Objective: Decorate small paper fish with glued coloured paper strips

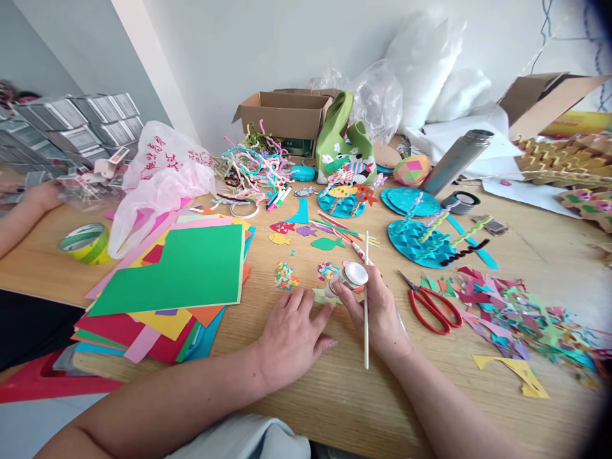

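My right hand (380, 312) grips a small white glue bottle (347, 276), tipped with its nozzle down to the left. A thin white stick (366, 341) is held in the same hand, standing across the fingers. Under the nozzle lies a pale green paper cutout (320, 295), partly hidden by my fingers. My left hand (291, 335) rests flat on the table with fingers spread, its fingertips at the cutout's edge. Just beyond are two piles of coloured paper bits (285, 276) and several paper fish, among them a green fish (327, 243).
Red-handled scissors (433, 309) and paper scraps (516, 312) lie to the right. Stacked coloured paper (191, 268) and tape (85, 242) are on the left. Blue decorated discs (415, 245), a metal flask (459, 159) and pipe cleaners (258, 169) stand behind. Another person's arm (29, 210) shows far left.
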`<action>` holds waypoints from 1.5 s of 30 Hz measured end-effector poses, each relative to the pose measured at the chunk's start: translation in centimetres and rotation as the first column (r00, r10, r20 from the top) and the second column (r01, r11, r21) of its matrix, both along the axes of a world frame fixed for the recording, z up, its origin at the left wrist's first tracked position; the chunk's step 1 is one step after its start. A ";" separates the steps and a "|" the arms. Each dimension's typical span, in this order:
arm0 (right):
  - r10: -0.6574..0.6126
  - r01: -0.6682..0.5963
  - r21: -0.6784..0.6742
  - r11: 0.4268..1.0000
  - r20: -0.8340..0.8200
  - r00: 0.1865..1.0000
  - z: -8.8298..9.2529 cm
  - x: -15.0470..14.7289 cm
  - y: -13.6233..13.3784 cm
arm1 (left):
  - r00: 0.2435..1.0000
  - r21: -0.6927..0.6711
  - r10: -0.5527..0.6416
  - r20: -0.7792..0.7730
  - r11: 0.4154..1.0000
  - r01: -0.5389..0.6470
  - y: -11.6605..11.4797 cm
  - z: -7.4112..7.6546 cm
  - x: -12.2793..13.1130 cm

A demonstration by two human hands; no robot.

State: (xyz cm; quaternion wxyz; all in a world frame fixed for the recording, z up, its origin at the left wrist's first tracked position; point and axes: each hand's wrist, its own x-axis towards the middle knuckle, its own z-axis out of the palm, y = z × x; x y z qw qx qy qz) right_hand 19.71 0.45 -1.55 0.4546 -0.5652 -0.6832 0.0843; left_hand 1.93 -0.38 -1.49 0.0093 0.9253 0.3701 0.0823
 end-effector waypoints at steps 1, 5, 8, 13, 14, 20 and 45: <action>-0.001 0.001 0.004 1.000 0.005 1.000 -0.1 0.0 0.0 | 1.000 0.001 0.000 0.000 1.000 0.000 0.0 0.0 0.0; 0.002 -0.002 0.002 1.000 0.014 1.000 -0.2 0.1 0.0 | 1.000 -0.001 0.001 0.003 1.000 -0.001 0.0 -0.1 0.0; 0.000 0.000 0.009 1.000 0.004 1.000 -0.1 0.0 0.0 | 1.000 -0.006 0.002 0.006 1.000 -0.002 0.0 -0.1 0.0; -0.008 0.011 0.051 0.999 -0.050 0.999 -0.2 0.1 0.0 | 1.000 -0.018 -0.001 -0.004 1.000 0.001 -0.1 -0.2 0.0; -0.027 0.030 0.051 0.998 -0.062 0.998 -0.3 0.2 0.0 | 1.000 -0.017 0.001 -0.006 1.000 -0.001 -0.1 -0.1 0.0; -0.131 0.134 0.037 0.990 -0.063 0.989 -0.8 0.7 0.1 | 1.000 -0.023 0.003 -0.002 1.000 -0.003 -0.1 -0.2 -0.1; -0.110 0.111 0.032 0.993 -0.016 0.994 -1.1 0.8 0.3 | 1.000 -0.015 -0.003 0.008 1.000 0.003 0.0 -0.2 -0.1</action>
